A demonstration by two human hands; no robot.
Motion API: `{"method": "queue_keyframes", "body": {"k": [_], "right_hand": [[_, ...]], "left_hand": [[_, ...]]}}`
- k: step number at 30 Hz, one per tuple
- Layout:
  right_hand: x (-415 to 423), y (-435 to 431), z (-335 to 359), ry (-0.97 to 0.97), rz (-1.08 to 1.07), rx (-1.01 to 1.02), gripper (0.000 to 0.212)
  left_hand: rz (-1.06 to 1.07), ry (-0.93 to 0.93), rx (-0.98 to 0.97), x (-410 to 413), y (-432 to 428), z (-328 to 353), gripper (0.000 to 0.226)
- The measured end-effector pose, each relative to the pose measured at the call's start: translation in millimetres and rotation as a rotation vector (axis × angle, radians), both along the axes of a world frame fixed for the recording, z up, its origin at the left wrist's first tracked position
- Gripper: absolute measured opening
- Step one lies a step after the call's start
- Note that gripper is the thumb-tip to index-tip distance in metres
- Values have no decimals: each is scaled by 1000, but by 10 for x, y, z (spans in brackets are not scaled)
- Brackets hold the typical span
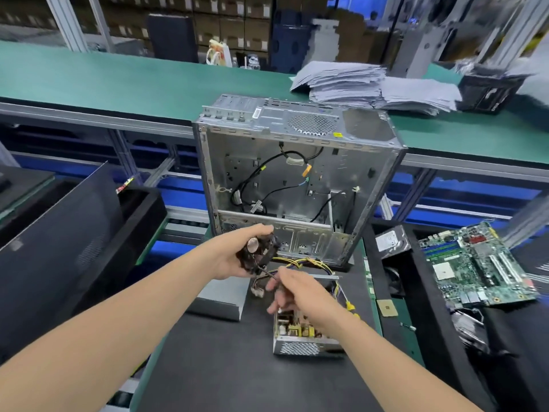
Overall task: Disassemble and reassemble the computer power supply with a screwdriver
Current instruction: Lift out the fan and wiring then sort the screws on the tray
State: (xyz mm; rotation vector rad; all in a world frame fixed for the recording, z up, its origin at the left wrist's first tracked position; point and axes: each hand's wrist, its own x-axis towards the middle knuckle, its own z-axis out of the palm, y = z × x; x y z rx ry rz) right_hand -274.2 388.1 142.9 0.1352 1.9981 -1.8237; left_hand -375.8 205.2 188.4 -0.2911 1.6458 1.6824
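Silver perforated metal boxes the lidless power supply [297,347] on the dark mat [222,367] beneath our right hand [300,289], its board bared. That hand pinches the thin dark cable [269,273] of the black fan [257,254], which our left hand [231,258] grips. Labels are too blurred to read.

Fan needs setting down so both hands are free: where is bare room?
The near black mat, in front of the grey cover and left of the open power supply, is bare. Crowded: the gap between power supply and computer case, full of wires.
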Motion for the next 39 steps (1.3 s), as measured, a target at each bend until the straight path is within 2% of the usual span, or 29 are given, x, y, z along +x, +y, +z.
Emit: {"method": "queue_keyframes", "body": {"k": [3, 6, 8, 11, 19, 24, 28, 30, 34, 39], "right_hand": [[85, 383, 51, 93, -49, 34, 47], [130, 759, 137, 206, -77, 151, 42], [153, 969, 198, 177, -103, 126, 43], [191, 1228, 250, 131, -81, 121, 42], [308, 1482, 114, -36, 141, 187, 38], [355, 1458, -42, -66, 268, 267, 19], [334, 1449, -102, -109, 207, 261, 16], [329, 1449, -105, -129, 220, 280, 21], [329, 1458, -87, -123, 243, 321, 24], [355, 1454, -103, -95, 206, 348, 21]], "left_hand": [[58, 9, 11, 105, 235, 27, 65], [-8, 20, -62, 214, 425, 6, 71], [-39, 48, -135, 285, 511, -62, 69], [-158, 74, -78, 391, 584, -187, 57], [-427, 358, -182, 629, 522, -330, 30], [-717, 642, -369, 648, 432, -378, 18], [-820, 599, -362, 662, 426, -419, 18], [-853, 604, -357, 651, 455, -416, 15], [-917, 680, -409, 664, 541, -418, 7], [-894, 742, -430, 683, 599, -474, 6]]}}
